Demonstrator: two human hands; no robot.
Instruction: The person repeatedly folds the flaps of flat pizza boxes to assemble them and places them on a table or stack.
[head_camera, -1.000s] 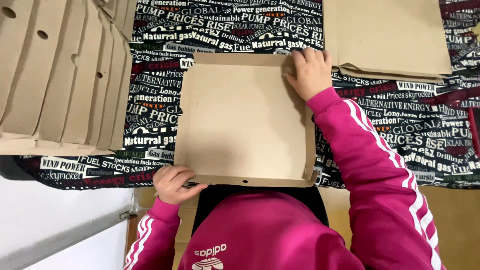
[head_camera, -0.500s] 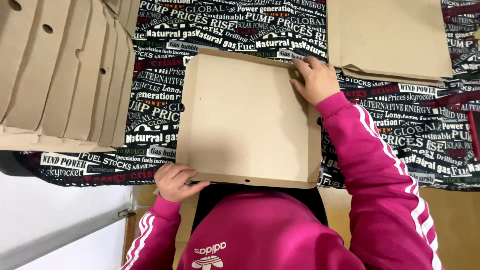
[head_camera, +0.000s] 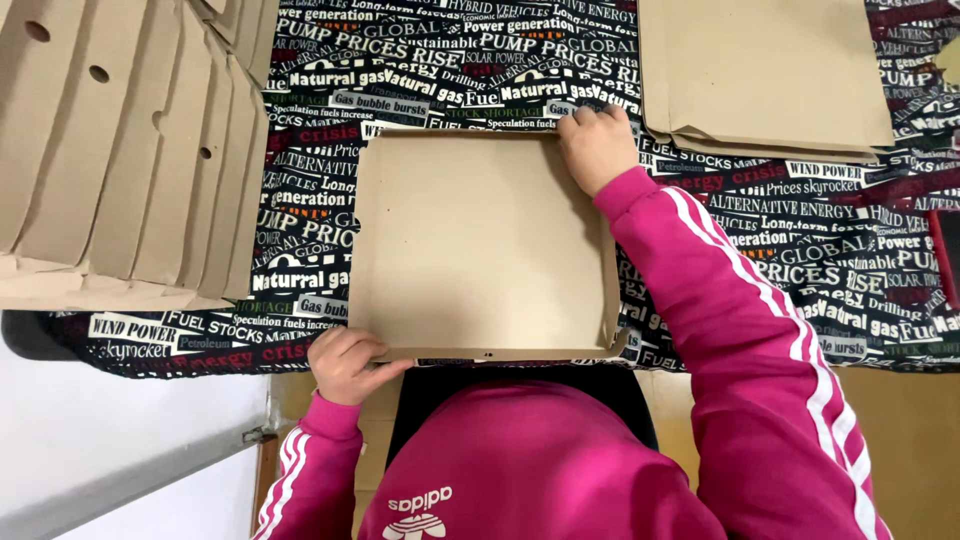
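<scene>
Cardboard box (head_camera: 480, 245), fingers (head_camera: 590, 125) gripping opposite corners

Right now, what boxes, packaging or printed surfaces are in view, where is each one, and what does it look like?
Shallow cardboard box: table centre, square, plain brown; left hand at its near corner, right hand at its far corner.
Row of folded boxes: far left, leaning, brown with round holes.
Stack of flat cardboard sheets: upper right, brown.
Tablecloth: under everything, black with white and red print.

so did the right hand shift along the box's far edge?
Yes. The right hand slid left along the cardboard box far edge, away from the flat cardboard stack.
</scene>
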